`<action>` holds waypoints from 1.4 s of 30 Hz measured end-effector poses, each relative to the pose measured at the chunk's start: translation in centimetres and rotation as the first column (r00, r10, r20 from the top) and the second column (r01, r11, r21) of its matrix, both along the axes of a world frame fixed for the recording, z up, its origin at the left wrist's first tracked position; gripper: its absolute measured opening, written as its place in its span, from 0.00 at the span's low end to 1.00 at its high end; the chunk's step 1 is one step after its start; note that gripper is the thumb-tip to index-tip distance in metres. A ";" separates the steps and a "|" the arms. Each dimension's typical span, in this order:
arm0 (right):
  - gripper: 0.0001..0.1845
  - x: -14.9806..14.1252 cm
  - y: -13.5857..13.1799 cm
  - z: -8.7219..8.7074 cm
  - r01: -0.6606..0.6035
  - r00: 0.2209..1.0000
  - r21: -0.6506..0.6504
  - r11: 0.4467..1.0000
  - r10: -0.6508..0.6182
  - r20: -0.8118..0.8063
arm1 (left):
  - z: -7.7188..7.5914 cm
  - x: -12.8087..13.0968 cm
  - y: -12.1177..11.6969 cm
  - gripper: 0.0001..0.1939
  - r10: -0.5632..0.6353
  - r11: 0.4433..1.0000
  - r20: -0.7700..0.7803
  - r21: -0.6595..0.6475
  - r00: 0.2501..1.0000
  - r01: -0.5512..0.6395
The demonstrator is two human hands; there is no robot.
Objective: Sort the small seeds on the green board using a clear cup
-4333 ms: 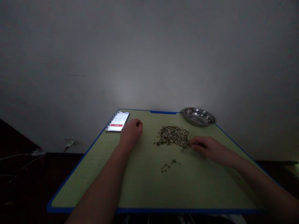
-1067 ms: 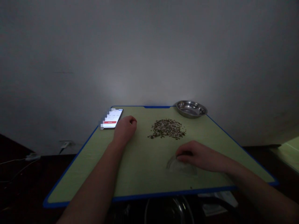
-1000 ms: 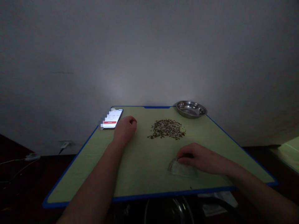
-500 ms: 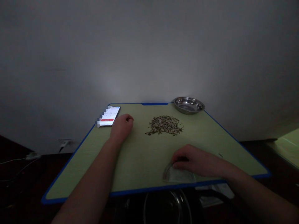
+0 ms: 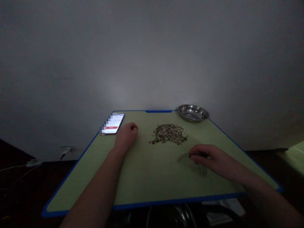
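Note:
My right hand (image 5: 205, 155) pinches a clear, curved-edged plastic piece (image 5: 182, 157) between thumb and fingers over the right part of the table. The piece is see-through and partly hidden by the fingers, so its exact kind is unclear. Beyond that hand lies a loose heap of small dark and pale grains (image 5: 169, 133), spread on the tabletop. My left hand (image 5: 127, 134) rests left of the heap with its fingers curled closed. Whatever those fingers may hold cannot be made out.
A lit phone (image 5: 112, 124) lies beside my left hand. At the far right corner stands a shallow steel bowl (image 5: 193, 114). The pale green table (image 5: 147, 177) has a blue rim and meets a grey wall. Cables (image 5: 33, 163) lie at lower left.
My right hand has moved the clear plastic piece away from the table's near edge, rightward and up, tilting it. My left hand stays by the phone. The whole view has shifted slightly.

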State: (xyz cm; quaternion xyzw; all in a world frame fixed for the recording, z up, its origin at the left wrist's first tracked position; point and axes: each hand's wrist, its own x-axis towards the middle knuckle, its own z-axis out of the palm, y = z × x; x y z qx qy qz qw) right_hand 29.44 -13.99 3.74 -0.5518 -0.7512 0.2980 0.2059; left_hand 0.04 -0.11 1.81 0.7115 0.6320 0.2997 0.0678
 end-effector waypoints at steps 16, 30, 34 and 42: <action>0.08 -2.8 6.4 -1.2 -0.148 0.984 0.179 0.973 0.126 0.130 | 0.1 -0.2 0.1 0.12 -0.023 1.000 -0.004 -0.014 1.000 0.023; 0.12 -3.6 14.0 -1.2 -0.064 0.944 0.375 0.925 -0.065 0.323 | 0.0 -0.1 0.4 0.12 -0.029 0.999 -0.002 -0.026 1.000 0.029; 0.12 -3.7 14.7 -1.6 -0.005 0.934 0.400 0.917 -0.139 0.330 | -0.1 -0.1 0.5 0.12 -0.007 0.999 -0.011 -0.045 1.000 0.006; 0.13 -3.3 14.9 -1.7 0.027 0.916 0.416 0.909 -0.189 0.354 | 0.0 0.0 0.5 0.12 -0.027 0.999 -0.026 -0.034 0.999 0.026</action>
